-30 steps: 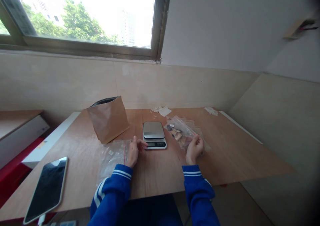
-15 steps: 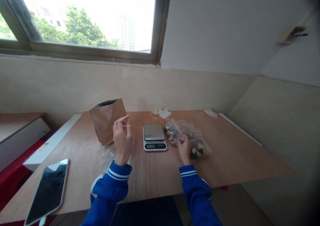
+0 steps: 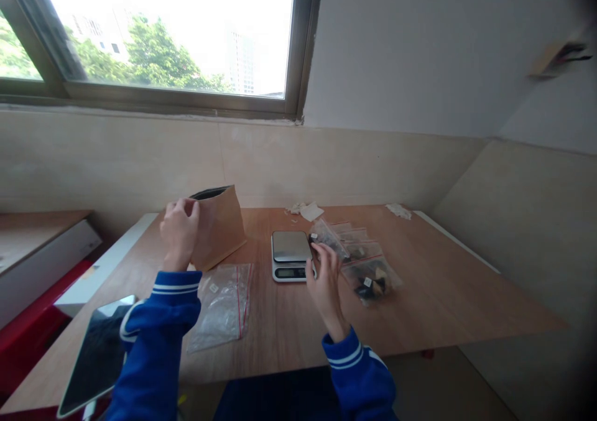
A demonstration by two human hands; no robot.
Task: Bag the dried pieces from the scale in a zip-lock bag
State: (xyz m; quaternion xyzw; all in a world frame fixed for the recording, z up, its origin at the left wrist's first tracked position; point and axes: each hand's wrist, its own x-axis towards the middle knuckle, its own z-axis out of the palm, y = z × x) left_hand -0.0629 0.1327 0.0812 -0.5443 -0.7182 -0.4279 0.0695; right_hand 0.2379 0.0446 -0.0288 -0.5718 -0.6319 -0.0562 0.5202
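At the left rim of a brown paper bag (image 3: 218,225), my left hand (image 3: 180,228) has its fingers curled over the edge, closed on it. The bag stands upright with its dark-lined mouth open. My right hand (image 3: 325,279) holds nothing; its fingers are apart beside the right edge of a white kitchen scale (image 3: 290,247). The scale's metal plate carries nothing. Just beyond that hand, clear zip bags (image 3: 330,235) with small contents overlap each other. The nearest zip bag (image 3: 370,278) holds dark and tan pieces and bears a small white label.
An empty-looking clear zip bag (image 3: 217,309) with red seal lines lies flat in front of the paper bag. A phone or tablet (image 3: 96,352) with a cable rests at the left, partly behind my left sleeve. Torn white paper (image 3: 310,211) lies by the wall.
My left hand has moved left to the paper bag's rim, and the bag has turned and shifted right. My right hand has let go of the zip bags and moved left toward the scale.
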